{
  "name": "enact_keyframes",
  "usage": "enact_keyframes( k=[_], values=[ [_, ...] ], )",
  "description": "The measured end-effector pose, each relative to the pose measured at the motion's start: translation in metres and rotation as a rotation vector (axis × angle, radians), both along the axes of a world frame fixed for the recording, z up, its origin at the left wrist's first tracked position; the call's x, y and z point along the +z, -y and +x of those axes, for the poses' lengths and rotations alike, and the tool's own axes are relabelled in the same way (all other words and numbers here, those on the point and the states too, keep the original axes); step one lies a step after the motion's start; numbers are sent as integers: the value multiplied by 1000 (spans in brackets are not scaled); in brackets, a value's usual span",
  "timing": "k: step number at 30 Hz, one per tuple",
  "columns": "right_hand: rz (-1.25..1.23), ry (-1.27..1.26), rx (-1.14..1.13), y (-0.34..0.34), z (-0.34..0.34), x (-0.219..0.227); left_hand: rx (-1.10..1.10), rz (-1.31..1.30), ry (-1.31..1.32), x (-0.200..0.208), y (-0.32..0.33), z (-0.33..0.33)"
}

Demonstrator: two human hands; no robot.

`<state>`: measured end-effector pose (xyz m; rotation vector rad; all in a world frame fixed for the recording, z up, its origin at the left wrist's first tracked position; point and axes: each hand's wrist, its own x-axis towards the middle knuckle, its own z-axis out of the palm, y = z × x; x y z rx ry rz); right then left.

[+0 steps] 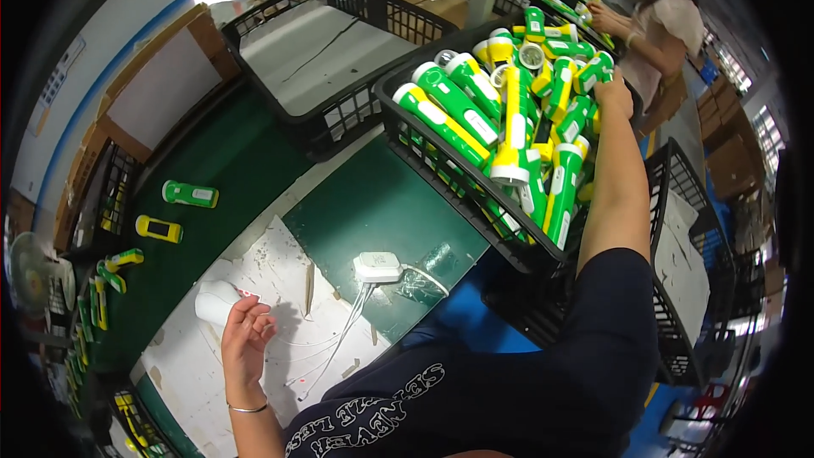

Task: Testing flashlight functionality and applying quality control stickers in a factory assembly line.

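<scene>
My right hand (615, 95) reaches to the far right side of a black crate (462, 195) heaped with green, yellow and white flashlights (462, 106). Its fingers close on a green flashlight (593, 73) at the top of the heap. Part of that grip is hidden by the hand itself. Over the white, scuffed board (280, 288), my left hand (248, 332) is raised with its fingers loosely curled and apart. A smooth white rounded object (216, 303) lies just beyond its fingertips. Small red marks show beside those fingertips, too small to make out.
A white plug box (377, 267) with cables sits on the green tabletop. Flashlights (190, 194) lie along the green belt at left. Another black crate (339, 114) with a grey sheet stands behind. A person (657, 42) works at far right, beside more crates.
</scene>
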<state>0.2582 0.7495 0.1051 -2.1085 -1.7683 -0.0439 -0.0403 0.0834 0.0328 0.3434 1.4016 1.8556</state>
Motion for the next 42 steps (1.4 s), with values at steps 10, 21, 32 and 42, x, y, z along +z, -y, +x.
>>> enact_keyframes(
  k=[10,21,32,42],
  values=[
    [169,-91,222,-39,16,6,29,-50,-5,14,-12,-3],
    [330,-276,1600,300,-300,98,-80,13,22,10,11,-4],
    [-301,173,1501,468,-501,-112,104,73,87,-3,81,-3],
    [5,-407,1756,480,-317,-12,190,447,299,-3,30,-35]
  ],
)
